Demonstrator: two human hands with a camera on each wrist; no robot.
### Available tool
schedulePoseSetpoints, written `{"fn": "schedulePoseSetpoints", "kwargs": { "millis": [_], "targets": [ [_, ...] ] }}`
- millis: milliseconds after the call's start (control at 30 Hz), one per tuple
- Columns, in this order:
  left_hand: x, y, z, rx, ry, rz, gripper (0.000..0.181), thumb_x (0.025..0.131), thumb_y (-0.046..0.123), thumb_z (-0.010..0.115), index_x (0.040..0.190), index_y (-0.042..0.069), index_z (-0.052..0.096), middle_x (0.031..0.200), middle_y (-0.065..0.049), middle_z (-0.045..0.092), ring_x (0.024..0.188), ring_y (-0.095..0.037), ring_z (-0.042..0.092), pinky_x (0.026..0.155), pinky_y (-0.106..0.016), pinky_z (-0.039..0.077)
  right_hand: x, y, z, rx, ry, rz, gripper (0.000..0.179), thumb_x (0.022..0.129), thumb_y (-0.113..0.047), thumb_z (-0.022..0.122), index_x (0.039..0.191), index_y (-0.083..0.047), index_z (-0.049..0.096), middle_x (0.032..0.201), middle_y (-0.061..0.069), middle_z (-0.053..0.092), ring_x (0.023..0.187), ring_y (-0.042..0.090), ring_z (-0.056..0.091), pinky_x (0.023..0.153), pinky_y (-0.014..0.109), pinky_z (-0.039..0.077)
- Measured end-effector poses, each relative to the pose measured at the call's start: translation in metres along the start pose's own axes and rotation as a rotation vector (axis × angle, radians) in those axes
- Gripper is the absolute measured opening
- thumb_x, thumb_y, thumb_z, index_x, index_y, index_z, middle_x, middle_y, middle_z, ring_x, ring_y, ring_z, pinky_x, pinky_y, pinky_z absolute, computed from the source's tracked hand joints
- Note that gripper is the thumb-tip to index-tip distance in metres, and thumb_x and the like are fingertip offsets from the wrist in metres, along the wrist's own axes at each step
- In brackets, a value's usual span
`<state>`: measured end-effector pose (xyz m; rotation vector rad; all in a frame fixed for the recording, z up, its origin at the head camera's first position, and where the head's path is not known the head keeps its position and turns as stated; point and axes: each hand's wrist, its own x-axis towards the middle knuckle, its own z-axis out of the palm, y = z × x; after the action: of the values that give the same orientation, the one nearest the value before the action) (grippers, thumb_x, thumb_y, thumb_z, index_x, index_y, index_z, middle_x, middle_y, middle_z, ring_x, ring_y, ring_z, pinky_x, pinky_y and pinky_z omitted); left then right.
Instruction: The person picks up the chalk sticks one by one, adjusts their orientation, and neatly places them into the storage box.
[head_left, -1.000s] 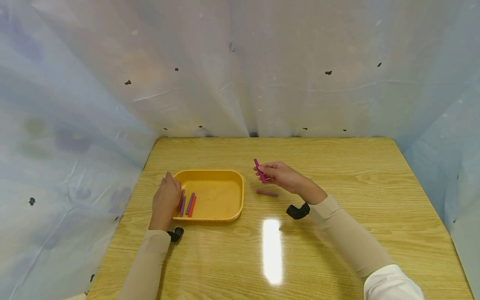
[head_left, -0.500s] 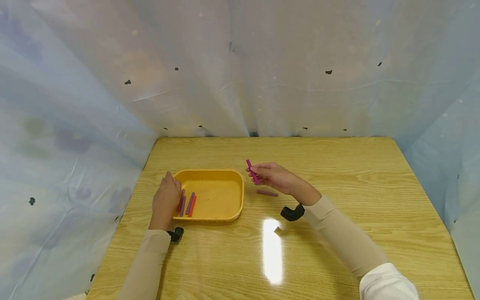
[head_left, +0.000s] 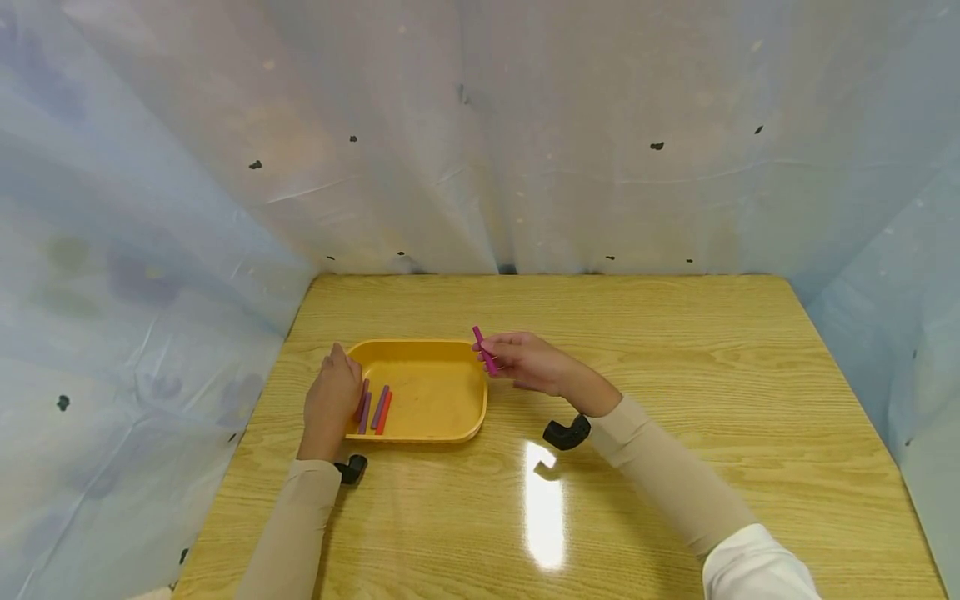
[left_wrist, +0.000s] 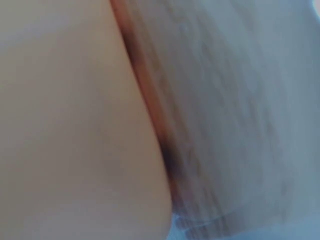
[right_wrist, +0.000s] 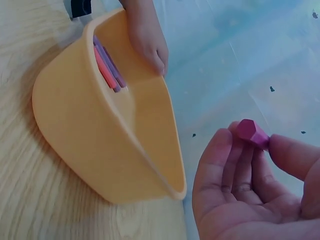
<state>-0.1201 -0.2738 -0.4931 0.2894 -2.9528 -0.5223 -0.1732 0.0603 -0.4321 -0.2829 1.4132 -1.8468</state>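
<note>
My left hand (head_left: 332, 402) grips the left rim of a yellow plastic tray (head_left: 438, 438). Inside the tray, by that hand, lie several purple sticks (head_left: 365, 412) and a red stick (head_left: 384, 412). Between thumb and fingertips, my right hand (head_left: 534, 364) pinches a magenta stick (head_left: 486, 350) over the tray's right rim. The right wrist view shows the magenta stick's six-sided end (right_wrist: 247, 129). A dull purple stick on the table is mostly hidden under my right hand. Only a blurred close surface and some wood grain fill the left wrist view.
The wood-grain table (head_left: 675, 350) is bounded by hanging pale plastic sheeting (head_left: 562, 167) at the back and sides. A black wrist mount (head_left: 567, 433) sits under the right forearm, another (head_left: 352, 469) by the left wrist. Light glares off the table (head_left: 546, 517) in front.
My right hand has moved left with the magenta stick, from the table right of the tray to its right rim, covering most of the stick on the table. The left hand stays put.
</note>
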Motion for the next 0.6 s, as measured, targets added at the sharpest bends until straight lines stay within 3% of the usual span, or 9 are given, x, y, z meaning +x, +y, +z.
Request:
{"fn": "schedulePoseSetpoints", "kwargs": {
  "millis": [267, 433, 600],
  "targets": [
    [0.000, 0.000, -0.001, -0.003, -0.013, -0.008, 0.055, 0.102, 0.026, 0.022, 0.140, -0.013, 0.024, 0.127, -0.038, 0.042, 0.105, -0.048, 0.052, 0.079, -0.056, 0.048, 0.008, 0.008, 0.010, 0.013, -0.007, 0.002, 0.037, 0.099, -0.011, 0.045, 0.126, 0.015, 0.045, 0.109, 0.009, 0.060, 0.095, 0.021, 0.059, 0.099, 0.045, 0.039],
    [-0.001, 0.001, -0.002, 0.002, -0.013, -0.006, 0.055, 0.102, 0.026, 0.021, 0.141, -0.013, 0.023, 0.128, -0.038, 0.042, 0.104, -0.048, 0.053, 0.078, -0.055, 0.048, 0.013, 0.013, 0.015, 0.027, -0.004, 0.003, 0.037, 0.099, -0.010, 0.044, 0.126, 0.015, 0.045, 0.106, 0.008, 0.062, 0.090, 0.018, 0.062, 0.087, 0.033, 0.050],
    [-0.002, 0.001, -0.002, 0.002, -0.016, -0.005, 0.055, 0.102, 0.027, 0.021, 0.141, -0.013, 0.023, 0.129, -0.037, 0.041, 0.103, -0.048, 0.053, 0.077, -0.055, 0.049, 0.018, 0.018, 0.021, 0.039, -0.012, 0.006, 0.033, 0.098, -0.010, 0.045, 0.121, 0.013, 0.050, 0.104, 0.009, 0.062, 0.088, 0.017, 0.062, 0.081, 0.028, 0.052]
  ]
}}
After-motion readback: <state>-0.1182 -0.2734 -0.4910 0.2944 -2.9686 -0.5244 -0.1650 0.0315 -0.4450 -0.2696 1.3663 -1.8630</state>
